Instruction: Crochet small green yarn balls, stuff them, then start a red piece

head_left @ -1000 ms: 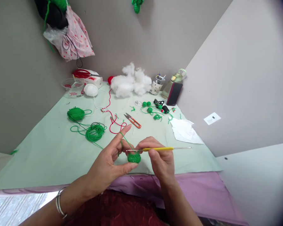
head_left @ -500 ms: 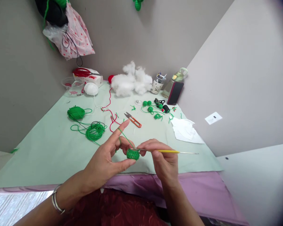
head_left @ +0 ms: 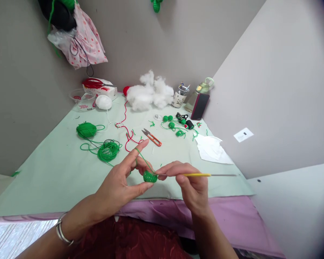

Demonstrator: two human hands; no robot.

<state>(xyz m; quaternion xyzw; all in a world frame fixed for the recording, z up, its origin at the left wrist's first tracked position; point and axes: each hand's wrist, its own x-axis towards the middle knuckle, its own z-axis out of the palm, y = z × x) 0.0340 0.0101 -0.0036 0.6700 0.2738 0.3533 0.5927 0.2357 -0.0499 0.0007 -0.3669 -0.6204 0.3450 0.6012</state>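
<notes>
A small green crochet piece [head_left: 150, 176] is pinched between the thumb and fingers of my left hand [head_left: 121, 182]. Green yarn [head_left: 145, 159] runs from its top edge up over my raised left index finger. My right hand [head_left: 189, 180] grips a crochet hook [head_left: 197, 175] by its yellow handle, held nearly level. The hook's thin metal end reaches the top edge of the crochet piece; its exact tip is too small to make out. Beyond my left hand lie a loose coil of green yarn [head_left: 108, 150] and a green yarn ball [head_left: 86, 130].
Orange thread snips [head_left: 152, 137] lie just beyond my hands, beside red yarn [head_left: 127, 129]. White stuffing [head_left: 151, 92] is heaped at the back. Small green balls [head_left: 171, 125], a phone [head_left: 200, 107], a bottle [head_left: 193, 102] and white paper [head_left: 213, 149] are on the right.
My right hand and the hook have shifted a little to the right, and the hook lies more level. The left hand still holds the crochet piece, almost unmoved.
</notes>
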